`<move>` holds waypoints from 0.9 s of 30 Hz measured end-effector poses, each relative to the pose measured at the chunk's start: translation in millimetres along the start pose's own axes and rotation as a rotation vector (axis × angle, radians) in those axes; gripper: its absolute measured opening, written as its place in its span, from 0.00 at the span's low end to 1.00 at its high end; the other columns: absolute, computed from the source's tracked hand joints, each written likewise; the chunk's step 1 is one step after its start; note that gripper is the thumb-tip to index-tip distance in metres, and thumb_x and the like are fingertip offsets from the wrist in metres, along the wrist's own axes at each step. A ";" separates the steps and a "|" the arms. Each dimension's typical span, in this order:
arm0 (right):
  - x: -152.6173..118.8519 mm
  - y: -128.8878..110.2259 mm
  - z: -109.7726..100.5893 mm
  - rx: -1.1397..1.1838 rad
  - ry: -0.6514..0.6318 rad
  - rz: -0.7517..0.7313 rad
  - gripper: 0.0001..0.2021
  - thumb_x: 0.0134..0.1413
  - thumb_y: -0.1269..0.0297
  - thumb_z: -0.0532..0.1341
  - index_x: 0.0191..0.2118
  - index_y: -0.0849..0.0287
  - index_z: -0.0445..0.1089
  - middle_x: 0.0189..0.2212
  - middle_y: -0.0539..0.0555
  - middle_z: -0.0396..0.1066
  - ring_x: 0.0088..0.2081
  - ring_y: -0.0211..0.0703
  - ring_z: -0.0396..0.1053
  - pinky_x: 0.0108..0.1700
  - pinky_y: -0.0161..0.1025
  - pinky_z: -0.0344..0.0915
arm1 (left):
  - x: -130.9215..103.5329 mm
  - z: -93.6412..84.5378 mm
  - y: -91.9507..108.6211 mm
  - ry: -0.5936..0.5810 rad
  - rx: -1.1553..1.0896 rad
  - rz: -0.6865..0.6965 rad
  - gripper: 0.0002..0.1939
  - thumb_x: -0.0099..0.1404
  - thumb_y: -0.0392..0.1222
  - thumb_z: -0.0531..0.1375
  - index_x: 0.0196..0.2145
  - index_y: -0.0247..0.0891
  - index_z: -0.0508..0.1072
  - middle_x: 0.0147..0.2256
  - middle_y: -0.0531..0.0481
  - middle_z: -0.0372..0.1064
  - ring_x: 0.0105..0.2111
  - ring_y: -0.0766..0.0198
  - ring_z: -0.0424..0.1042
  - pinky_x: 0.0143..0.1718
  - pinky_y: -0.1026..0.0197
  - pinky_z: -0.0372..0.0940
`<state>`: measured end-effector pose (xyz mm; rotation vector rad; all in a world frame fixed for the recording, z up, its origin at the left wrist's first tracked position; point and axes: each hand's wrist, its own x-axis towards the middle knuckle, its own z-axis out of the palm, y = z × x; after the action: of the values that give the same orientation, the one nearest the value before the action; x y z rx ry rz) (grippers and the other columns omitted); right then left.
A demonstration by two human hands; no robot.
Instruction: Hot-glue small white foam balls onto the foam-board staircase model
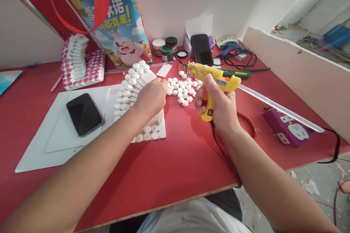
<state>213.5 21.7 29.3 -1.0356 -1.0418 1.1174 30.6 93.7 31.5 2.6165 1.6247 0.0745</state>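
The right grip [220, 107] is wrapped around a yellow glue gun [209, 71], with a long clear glue stick [281, 107] poking out of its back. The left grip [151, 94] is curled up small at the right side of a white card model [128, 90], but I can't tell if it has a little piece in its fingers. The step in hand looks like sticking white paper rolls onto this model, which has some along its curved edge and its base. The next move seems to call for a bit of glue in the right spot and fingers away from the hot tip. Between the two grips, a bit farther off, is a pile of loose rolls [185, 91]. The gun's black cord [218, 145] hangs below the right grip and could snag. The left arm hides part of the model. Left of the left grip, a phone [85, 114] lies on white sheets [41, 153], and behind it stands a pink and white model [91, 76]. Beyond both grips are a big bag [124, 40] and paint jars [166, 53]. Right of the right grip, a purple power block [286, 127] sits on the red bench [186, 167].
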 end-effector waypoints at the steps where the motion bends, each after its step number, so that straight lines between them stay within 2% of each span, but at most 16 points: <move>1: -0.3 -1.0 0.1 -0.012 -0.006 0.000 0.23 0.67 0.47 0.64 0.25 0.54 0.65 0.19 0.49 0.62 0.19 0.37 0.62 0.22 0.40 0.59 | 0.1 0.9 0.5 0.006 0.002 0.003 0.13 0.68 0.26 0.53 0.44 0.27 0.76 0.44 0.31 0.74 0.44 0.43 0.77 0.43 0.51 0.67; 8: -1.2 -4.0 0.7 -0.042 -0.016 0.021 0.23 0.66 0.45 0.64 0.25 0.53 0.64 0.20 0.48 0.63 0.19 0.37 0.63 0.22 0.40 0.60 | 1.2 9.6 2.5 0.045 -0.174 -0.019 0.13 0.66 0.24 0.53 0.42 0.31 0.76 0.38 0.35 0.73 0.37 0.46 0.76 0.40 0.51 0.63; 12: -1.6 -4.6 1.5 0.021 -0.010 0.023 0.22 0.66 0.48 0.65 0.25 0.54 0.66 0.19 0.49 0.64 0.19 0.38 0.63 0.21 0.40 0.59 | -20.2 5.3 1.0 0.091 -0.350 0.092 0.06 0.69 0.32 0.58 0.40 0.36 0.76 0.38 0.41 0.74 0.37 0.51 0.74 0.41 0.52 0.65; 14: -2.7 -5.8 2.6 0.071 -0.025 0.021 0.20 0.65 0.49 0.67 0.25 0.54 0.67 0.20 0.49 0.65 0.19 0.38 0.62 0.21 0.40 0.58 | -39.5 0.8 -2.0 0.149 -0.598 0.088 0.07 0.70 0.38 0.62 0.44 0.39 0.77 0.43 0.45 0.77 0.39 0.55 0.75 0.44 0.53 0.67; 16: -4.1 -6.7 3.5 0.091 -0.053 0.035 0.19 0.65 0.50 0.67 0.26 0.54 0.69 0.21 0.48 0.65 0.19 0.38 0.63 0.21 0.40 0.57 | -58.3 -3.1 -6.5 0.205 -0.930 0.006 0.11 0.68 0.43 0.66 0.48 0.41 0.78 0.46 0.46 0.78 0.45 0.57 0.76 0.50 0.55 0.69; 20: -6.6 -4.9 3.1 0.073 -0.140 0.067 0.19 0.63 0.47 0.68 0.27 0.54 0.71 0.21 0.48 0.66 0.19 0.37 0.64 0.21 0.39 0.58 | -78.6 -4.4 -16.4 0.239 -1.539 -0.195 0.15 0.59 0.43 0.75 0.43 0.38 0.82 0.43 0.47 0.79 0.44 0.60 0.77 0.49 0.59 0.73; 23: -7.7 -1.5 2.5 0.068 -0.183 0.095 0.16 0.60 0.46 0.70 0.32 0.53 0.75 0.23 0.49 0.69 0.21 0.39 0.66 0.21 0.39 0.60 | -80.4 -1.0 -22.3 0.238 -1.819 -0.315 0.13 0.57 0.39 0.76 0.41 0.40 0.84 0.40 0.51 0.79 0.39 0.66 0.77 0.47 0.63 0.74; 27: -9.7 -1.5 5.9 0.063 -0.280 0.113 0.16 0.59 0.46 0.71 0.33 0.53 0.78 0.27 0.51 0.74 0.25 0.42 0.71 0.25 0.41 0.68 | -81.0 4.4 -26.9 0.211 -1.987 -0.401 0.11 0.57 0.34 0.74 0.39 0.41 0.85 0.39 0.52 0.80 0.36 0.71 0.77 0.43 0.69 0.74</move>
<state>206.8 12.5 30.8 -0.9140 -1.1712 1.4084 -29.0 32.9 24.4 0.7401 0.9015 1.1681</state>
